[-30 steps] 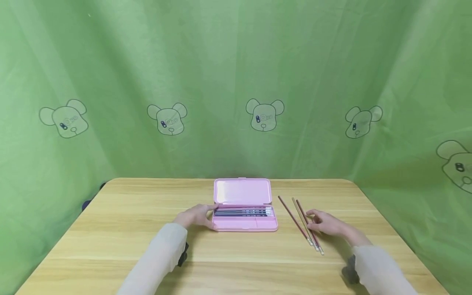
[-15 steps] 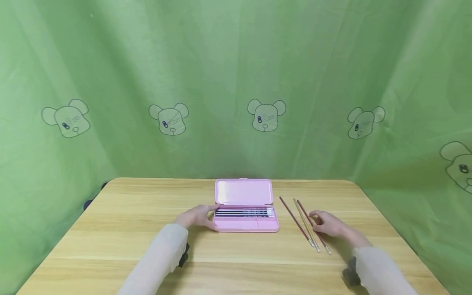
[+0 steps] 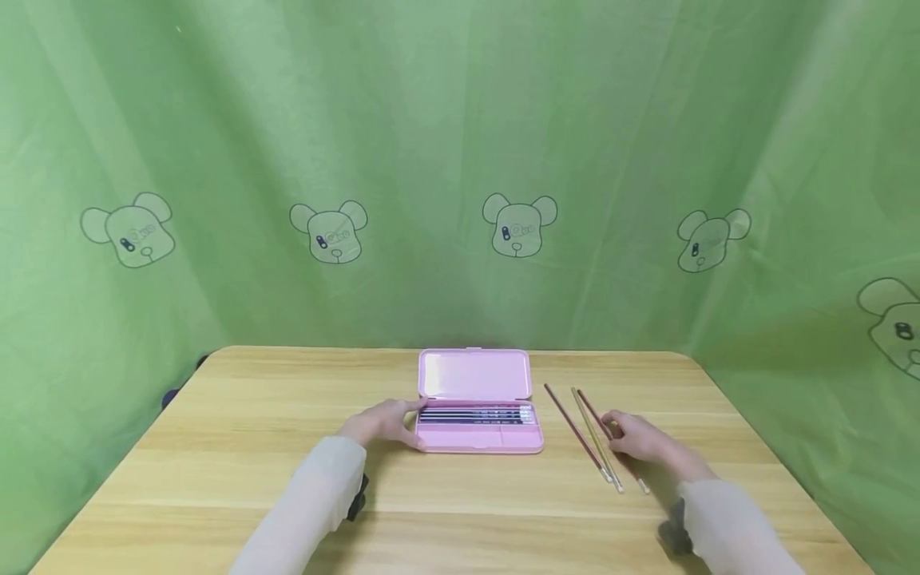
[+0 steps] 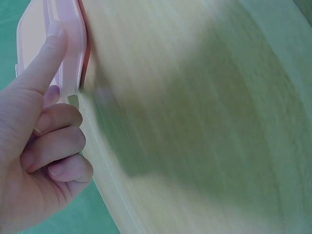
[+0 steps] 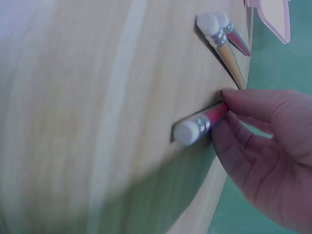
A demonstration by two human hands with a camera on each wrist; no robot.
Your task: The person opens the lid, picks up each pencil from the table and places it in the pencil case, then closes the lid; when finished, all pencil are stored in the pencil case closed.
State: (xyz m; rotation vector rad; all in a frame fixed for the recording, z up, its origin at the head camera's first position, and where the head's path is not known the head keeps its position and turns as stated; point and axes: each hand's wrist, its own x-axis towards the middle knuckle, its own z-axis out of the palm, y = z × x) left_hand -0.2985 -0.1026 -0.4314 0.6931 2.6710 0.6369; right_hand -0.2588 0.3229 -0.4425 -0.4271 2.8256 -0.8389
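Note:
An open pink pencil case [image 3: 460,441] lies on the table with its lid folded back; several dark pencils [image 3: 467,416] fill its rear compartment. My left hand [image 3: 382,421] holds the case by its left end, thumb along the edge in the left wrist view. To the right of the case, my right hand [image 3: 642,438] pinches a red pencil [image 5: 216,113] between thumb and fingers, its white eraser end pointing toward the near side. Just left of it lie a yellow pencil [image 3: 597,437] and another red pencil [image 3: 574,427], their eraser ends close together.
The wooden table [image 3: 460,519] has rounded far corners. Behind it and along its sides hangs a green curtain [image 3: 424,120] with bear-head drawings. The raised lid [image 3: 474,374] stands at the back of the case.
My right hand has shifted slightly right, and the eraser end of its red pencil has swung right, away from the yellow pencil. My left hand stays on the case.

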